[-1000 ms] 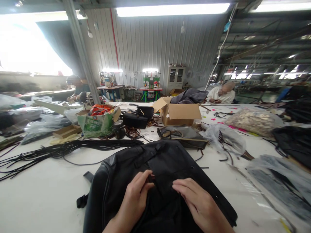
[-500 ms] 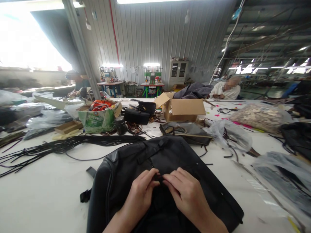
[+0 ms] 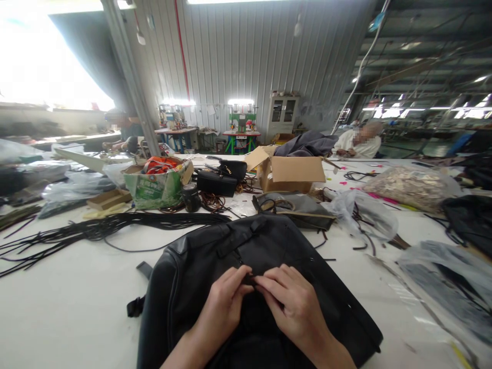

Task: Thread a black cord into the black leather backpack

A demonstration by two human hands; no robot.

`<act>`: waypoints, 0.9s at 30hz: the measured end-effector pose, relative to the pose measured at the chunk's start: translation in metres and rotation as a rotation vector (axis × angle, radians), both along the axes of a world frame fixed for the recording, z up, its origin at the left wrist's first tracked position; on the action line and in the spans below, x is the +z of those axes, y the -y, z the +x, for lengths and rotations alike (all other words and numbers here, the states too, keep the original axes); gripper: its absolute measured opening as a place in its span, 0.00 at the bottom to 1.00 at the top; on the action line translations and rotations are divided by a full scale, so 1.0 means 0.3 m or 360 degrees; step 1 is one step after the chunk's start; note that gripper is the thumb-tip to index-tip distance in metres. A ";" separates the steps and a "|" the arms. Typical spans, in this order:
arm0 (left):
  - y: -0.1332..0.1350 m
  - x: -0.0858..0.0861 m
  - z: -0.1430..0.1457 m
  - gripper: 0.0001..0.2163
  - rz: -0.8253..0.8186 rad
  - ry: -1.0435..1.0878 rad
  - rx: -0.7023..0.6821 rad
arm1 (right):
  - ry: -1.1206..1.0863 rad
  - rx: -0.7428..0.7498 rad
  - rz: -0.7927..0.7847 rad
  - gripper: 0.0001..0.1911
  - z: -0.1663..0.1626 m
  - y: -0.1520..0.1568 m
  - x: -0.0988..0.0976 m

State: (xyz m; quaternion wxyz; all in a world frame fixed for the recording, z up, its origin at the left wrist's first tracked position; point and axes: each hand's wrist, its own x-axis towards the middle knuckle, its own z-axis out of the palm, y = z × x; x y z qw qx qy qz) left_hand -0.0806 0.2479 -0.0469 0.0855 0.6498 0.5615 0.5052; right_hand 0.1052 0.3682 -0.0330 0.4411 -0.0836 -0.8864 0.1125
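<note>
The long white table (image 3: 69, 307) carries all items and runs from the near edge to the far end of the workshop.

A large black leather backpack (image 3: 200, 266) lies flat on the table directly before the person, at the near centre. A black webbing strap with a plastic buckle (image 3: 134, 306) projects from its left edge onto the bare tabletop.

A wide bundle of thin black cords (image 3: 96, 230) lies on the table to the left, just beyond the backpack.

A brown open cardboard box (image 3: 294, 177) stands behind the backpack, right of centre. A green printed carton holding orange material (image 3: 156, 187) stands behind it on the left. Between these two sit two small black rectangular pouches (image 3: 217, 182) and a short black cylindrical container (image 3: 191, 197).

A clear plastic bag of pale small parts (image 3: 403, 187) rests at the far right, well apart from the backpack.

The left hand (image 3: 225, 302) and the right hand (image 3: 294, 302) rest on the upper middle of the backpack, fingertips meeting. Both hands are closed in a pinch on a small dark fitting (image 3: 250, 279) on the backpack's front panel; the fitting is too small to identify.
</note>
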 end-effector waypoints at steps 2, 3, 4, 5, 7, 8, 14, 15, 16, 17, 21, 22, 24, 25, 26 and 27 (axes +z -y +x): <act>-0.001 0.002 0.001 0.19 -0.0007 0.0009 -0.0020 | -0.0011 0.0021 -0.0001 0.10 -0.008 0.003 0.003; -0.002 0.004 0.002 0.18 -0.0002 0.0006 -0.0022 | -0.0002 0.0025 -0.0001 0.09 -0.011 0.005 0.003; -0.003 0.005 0.003 0.18 -0.0001 0.0000 -0.0021 | 0.0011 0.0025 0.0006 0.08 -0.014 0.006 0.003; -0.003 0.007 0.003 0.18 -0.0001 -0.0006 -0.0018 | 0.0029 0.0021 0.0015 0.08 -0.017 0.007 0.002; -0.003 0.010 0.004 0.18 -0.0004 -0.0017 -0.0023 | 0.0075 0.0008 0.0030 0.08 -0.022 0.007 -0.001; -0.003 0.011 0.005 0.18 -0.0006 -0.0020 -0.0028 | 0.0089 0.0003 0.0044 0.08 -0.024 0.007 -0.003; -0.001 0.013 0.008 0.17 -0.0033 -0.0058 -0.0060 | 0.0116 -0.0020 0.0149 0.08 -0.036 0.003 -0.015; -0.001 0.013 0.008 0.17 -0.0034 -0.0058 -0.0065 | 0.0130 -0.0028 0.0158 0.08 -0.036 0.003 -0.017; -0.002 0.013 0.007 0.17 -0.0028 -0.0058 -0.0066 | 0.0144 -0.0033 0.0163 0.08 -0.035 0.003 -0.021; -0.003 0.013 0.007 0.18 -0.0018 -0.0061 -0.0065 | 0.0147 -0.0034 0.0161 0.08 -0.033 0.003 -0.024; -0.004 0.008 0.006 0.19 -0.0010 -0.0073 -0.0055 | -0.0003 0.0015 0.0064 0.13 -0.015 0.001 -0.037; -0.005 0.006 0.006 0.20 -0.0017 -0.0065 -0.0058 | -0.0042 0.0044 0.0037 0.15 -0.011 0.000 -0.039; -0.006 0.002 0.006 0.20 -0.0029 -0.0055 -0.0063 | -0.0069 0.0076 0.0027 0.14 -0.007 -0.001 -0.037; -0.006 0.000 0.006 0.20 -0.0031 -0.0059 -0.0062 | -0.0057 0.0076 0.0043 0.13 -0.008 -0.001 -0.034; -0.006 -0.001 0.007 0.20 -0.0033 -0.0066 -0.0060 | -0.0044 0.0059 0.0073 0.12 -0.010 -0.001 -0.031; -0.007 -0.001 0.007 0.19 -0.0040 -0.0072 -0.0059 | -0.0029 0.0035 0.0099 0.11 -0.014 0.000 -0.027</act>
